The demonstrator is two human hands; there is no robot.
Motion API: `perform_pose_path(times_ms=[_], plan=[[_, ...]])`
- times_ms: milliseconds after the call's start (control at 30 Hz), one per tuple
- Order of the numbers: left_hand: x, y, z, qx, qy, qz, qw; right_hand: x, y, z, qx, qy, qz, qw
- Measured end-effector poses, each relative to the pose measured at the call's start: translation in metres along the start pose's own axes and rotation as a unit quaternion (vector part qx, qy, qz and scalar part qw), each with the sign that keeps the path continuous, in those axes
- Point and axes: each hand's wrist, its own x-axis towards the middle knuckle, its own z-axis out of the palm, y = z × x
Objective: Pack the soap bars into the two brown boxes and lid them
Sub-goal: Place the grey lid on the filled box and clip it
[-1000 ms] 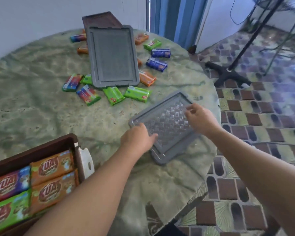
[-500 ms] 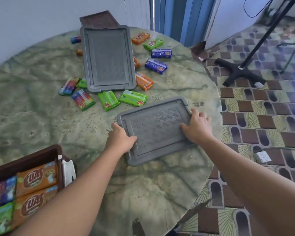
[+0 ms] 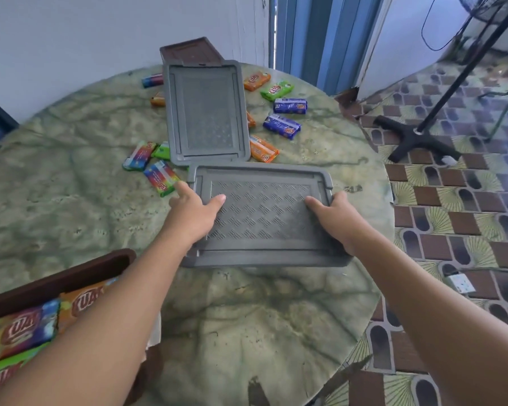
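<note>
A round bench [image 3: 247, 312] with a green marbled top fills the middle. Behind it stands a pale wall [image 3: 100, 33] and blue curtains [image 3: 314, 33]. To the right, patterned floor tiles [image 3: 458, 230] carry a black fan stand [image 3: 417, 136] in daylight.

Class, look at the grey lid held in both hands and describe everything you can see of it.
The grey lid is a rectangular plastic-looking panel with rounded corners, a raised rim and a woven-pattern centre. It sits long side across the view, above the green marbled table. The left hand takes its left end, the right hand its right end, thumbs on top.
</note>
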Motion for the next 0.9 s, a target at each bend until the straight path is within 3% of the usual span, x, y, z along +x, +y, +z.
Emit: perform_pose_path(times_ms=[200, 567, 767, 900], plan=[[-0.007, -0.046, -0.072, 0.027, 0.038, -0.005, 0.999, -0.045, -0.04, 0.046, 0.01, -0.044, -0.046, 0.998], [-0.065, -0.192, -0.185, 0.01, 0.094, -0.08, 0.992, -0.14, -0.09, 0.169, -0.067, -0.119, -0.139, 0.981], [-0.105, -0.259, -0.214, 0.054, 0.098, -0.118, 0.987, -0.187, -0.09, 0.228, -0.103, -0.125, -0.168, 0.972], [-0.121, -0.289, -0.215, 0.1, 0.098, -0.113, 0.984, -0.204, -0.081, 0.245, -0.163, -0.087, -0.19, 0.964]])
